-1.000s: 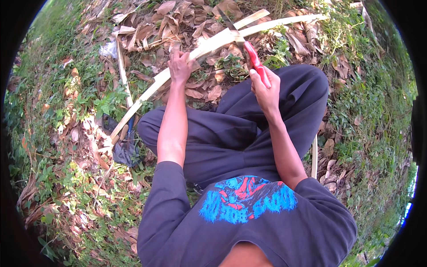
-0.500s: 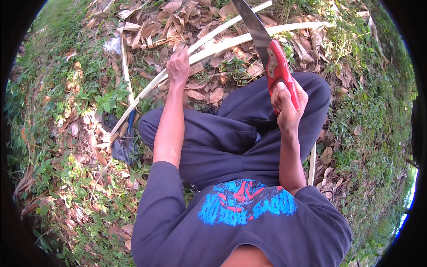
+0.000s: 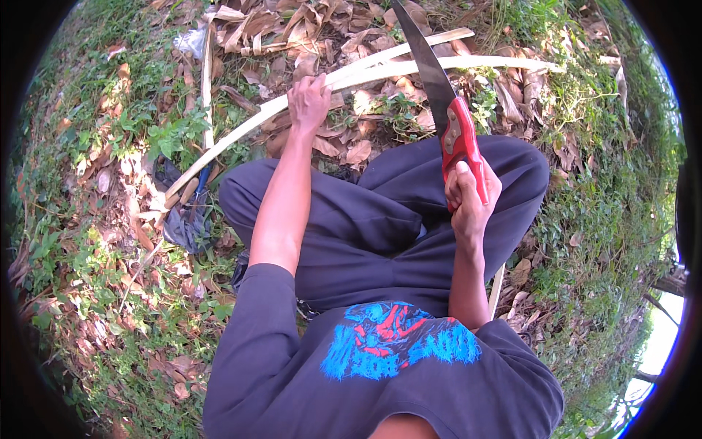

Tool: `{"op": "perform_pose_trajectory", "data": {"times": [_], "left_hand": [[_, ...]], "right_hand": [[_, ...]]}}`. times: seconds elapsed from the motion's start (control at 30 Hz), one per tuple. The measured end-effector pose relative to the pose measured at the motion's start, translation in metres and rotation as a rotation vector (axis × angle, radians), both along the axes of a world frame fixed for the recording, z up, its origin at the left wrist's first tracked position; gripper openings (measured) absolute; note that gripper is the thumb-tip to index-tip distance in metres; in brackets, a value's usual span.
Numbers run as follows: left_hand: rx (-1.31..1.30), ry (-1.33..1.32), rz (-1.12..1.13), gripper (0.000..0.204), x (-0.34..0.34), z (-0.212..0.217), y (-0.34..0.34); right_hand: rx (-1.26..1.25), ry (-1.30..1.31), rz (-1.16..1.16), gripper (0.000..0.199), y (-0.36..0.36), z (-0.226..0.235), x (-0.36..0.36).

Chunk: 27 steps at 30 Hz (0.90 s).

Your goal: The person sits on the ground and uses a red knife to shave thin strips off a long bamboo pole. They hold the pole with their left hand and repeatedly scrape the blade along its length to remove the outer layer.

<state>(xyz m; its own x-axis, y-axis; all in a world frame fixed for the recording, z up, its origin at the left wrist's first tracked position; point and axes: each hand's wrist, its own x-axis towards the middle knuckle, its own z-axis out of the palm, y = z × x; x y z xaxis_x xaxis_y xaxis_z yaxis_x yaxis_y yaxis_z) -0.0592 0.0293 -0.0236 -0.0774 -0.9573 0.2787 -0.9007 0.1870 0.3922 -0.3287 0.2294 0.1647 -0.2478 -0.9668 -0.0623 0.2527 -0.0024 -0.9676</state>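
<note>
I crouch over leaf-strewn ground. My left hand (image 3: 309,102) grips a long pale split bamboo strip (image 3: 380,71) that runs from lower left to upper right across the dry leaves. My right hand (image 3: 468,197) is closed around the red handle of a hand saw (image 3: 439,95). The dark saw blade points up and away, raised above the strip and crossing over it in the picture. A second pale strip (image 3: 446,36) lies just beyond the first one.
Dry brown leaves (image 3: 307,22) cover the ground ahead, green weeds (image 3: 585,241) lie right and left. A thin pale stick (image 3: 207,80) stands near the left. A dark cloth bundle (image 3: 183,223) lies beside my left knee. Another pale strip (image 3: 497,289) lies under my right leg.
My right hand has pulled the saw back toward me and tipped its blade up off the strip. My left hand stays clamped on the strip.
</note>
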Motion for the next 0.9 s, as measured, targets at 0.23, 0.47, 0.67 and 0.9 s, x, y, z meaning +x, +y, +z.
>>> {"op": "perform_pose_trajectory", "data": {"times": [0.23, 0.47, 0.67, 0.9], "left_hand": [[0.090, 0.060, 0.071, 0.033, -0.006, 0.000, -0.005], [0.062, 0.065, 0.024, 0.033, -0.001, 0.002, -0.010], [0.071, 0.106, -0.020, 0.035, -0.003, 0.007, -0.010], [0.119, 0.089, 0.054, 0.037, -0.005, -0.002, -0.008]], "right_hand": [[0.082, -0.033, 0.047, 0.020, -0.005, -0.006, 0.017], [0.144, -0.024, 0.101, 0.017, -0.004, -0.021, 0.023], [0.153, -0.025, 0.086, 0.018, -0.004, -0.020, 0.021], [0.161, 0.105, 0.044, 0.016, -0.005, -0.024, 0.028]]}}
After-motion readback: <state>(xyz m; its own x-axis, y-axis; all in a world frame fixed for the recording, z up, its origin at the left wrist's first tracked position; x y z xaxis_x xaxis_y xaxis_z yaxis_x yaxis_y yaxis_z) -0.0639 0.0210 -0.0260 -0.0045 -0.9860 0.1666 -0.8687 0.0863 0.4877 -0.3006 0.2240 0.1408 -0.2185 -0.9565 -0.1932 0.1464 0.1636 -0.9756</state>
